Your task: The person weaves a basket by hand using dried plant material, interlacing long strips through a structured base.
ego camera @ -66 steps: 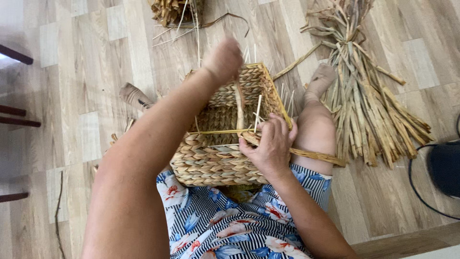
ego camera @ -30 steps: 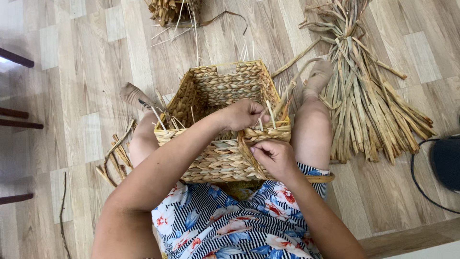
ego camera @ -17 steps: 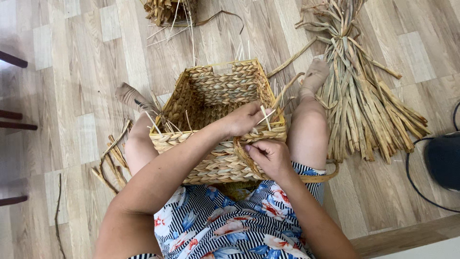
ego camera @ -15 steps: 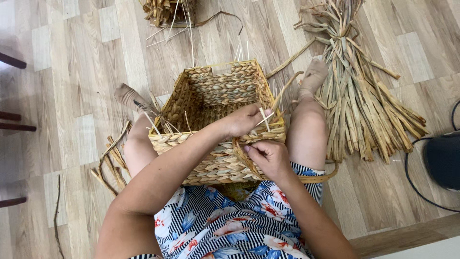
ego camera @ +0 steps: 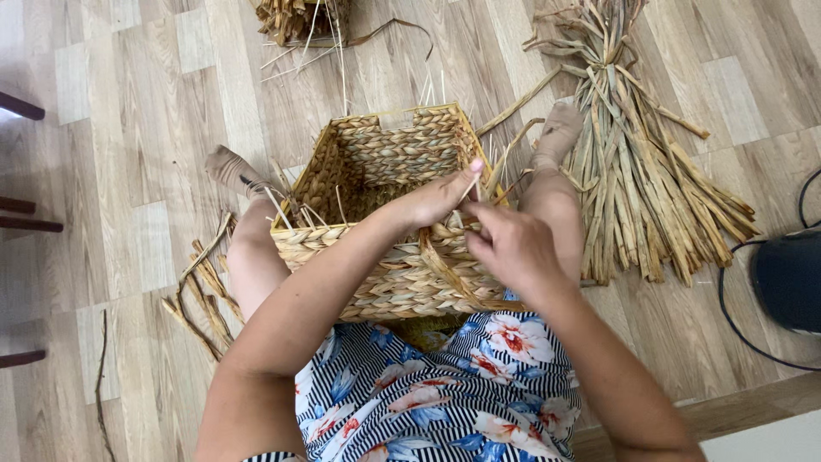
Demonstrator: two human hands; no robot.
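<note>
- A square basket of woven tan straw (ego camera: 376,214) sits at the middle of the frame, between the person's outstretched legs on the pale wood-plank floor (ego camera: 128,128), its open mouth facing up.
- The left hand (ego camera: 436,198) lies over the basket's near right corner, its fingers (ego camera: 469,175) pinched on a thin pale straw strand (ego camera: 475,181) that stands up from the rim.
- The right hand (ego camera: 513,248) is just beside it, at the same corner, with the fingers curled narrow against the woven edge; whether they grip a strand cannot be told.
- Loose strand ends stick up along the basket's rim.
- A large bundle of dried flat reeds (ego camera: 650,171) fans out on the floor at the upper right, touching the right foot.
- A smaller heap of the same dry material (ego camera: 295,17) lies at the top edge.
- A few twisted straw pieces (ego camera: 201,287) rest beside the left leg.
- A dark round object with a black cable (ego camera: 787,278) is at the right edge.
- The lap shows a striped floral cloth (ego camera: 462,385) at the bottom centre.
</note>
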